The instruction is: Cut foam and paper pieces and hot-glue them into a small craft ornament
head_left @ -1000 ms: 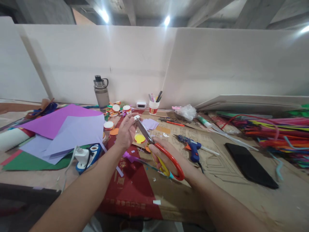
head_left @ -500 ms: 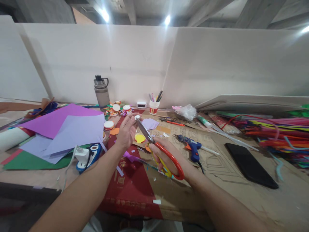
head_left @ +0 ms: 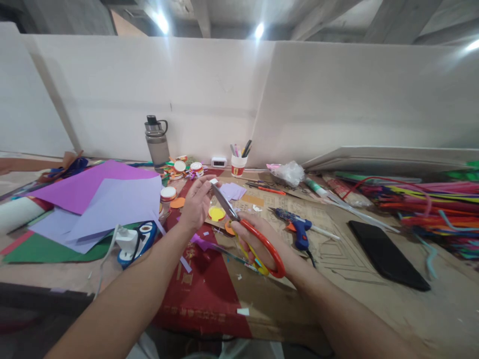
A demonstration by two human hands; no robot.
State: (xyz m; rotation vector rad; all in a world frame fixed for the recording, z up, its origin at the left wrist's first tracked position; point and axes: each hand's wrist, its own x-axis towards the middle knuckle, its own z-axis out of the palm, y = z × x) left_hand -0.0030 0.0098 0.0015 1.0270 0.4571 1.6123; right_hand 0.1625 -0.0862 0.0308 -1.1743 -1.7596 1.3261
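Observation:
My right hand is closed around the handles of a pair of scissors with one red and one yellow loop. The blades point up and left, their tips against a small white piece of paper. That piece is pinched in the fingertips of my left hand. Below the blades lies a yellow disc. Light purple paper pieces lie just beyond the blades, and a purple paper shape is on the table under my hands.
On the right are a blue glue gun, a black phone and bundled pipe cleaners. Purple paper sheets and a power strip lie left. A water bottle and a cup of pens stand at the back.
The scissor handles look slightly further apart than before. Both hands stay in nearly the same place.

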